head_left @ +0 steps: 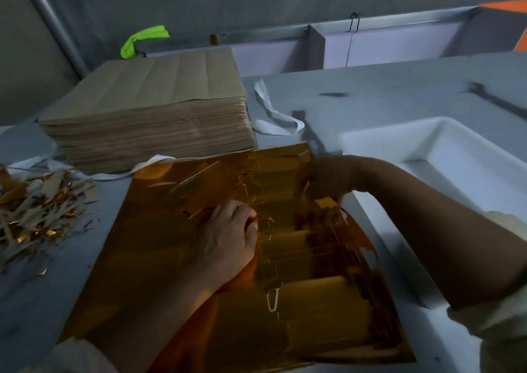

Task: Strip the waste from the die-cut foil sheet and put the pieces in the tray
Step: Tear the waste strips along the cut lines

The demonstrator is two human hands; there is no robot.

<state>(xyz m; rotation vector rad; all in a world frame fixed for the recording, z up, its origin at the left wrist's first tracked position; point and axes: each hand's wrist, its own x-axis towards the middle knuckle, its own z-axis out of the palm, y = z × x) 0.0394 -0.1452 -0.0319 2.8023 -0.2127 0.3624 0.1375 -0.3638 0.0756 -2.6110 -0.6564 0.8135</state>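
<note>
A shiny gold die-cut foil sheet point(159, 244) lies flat on the grey table in front of me, with cut outlines running down its middle and right half. My left hand point(228, 238) rests on the sheet near its centre, fingers curled and pressing down beside a cut line. My right hand point(325, 179) is at the sheet's upper right, in shadow, fingers closed on a part of the foil along its right edge. A white plastic tray point(379, 144) stands just right of the sheet; nothing shows inside it.
A thick stack of brown sheets point(154, 116) sits at the back left. A heap of stripped foil and paper scraps point(37, 207) lies at the left edge. White paper strips point(273, 116) curl behind the sheet. A dark wrench point(496, 102) lies far right.
</note>
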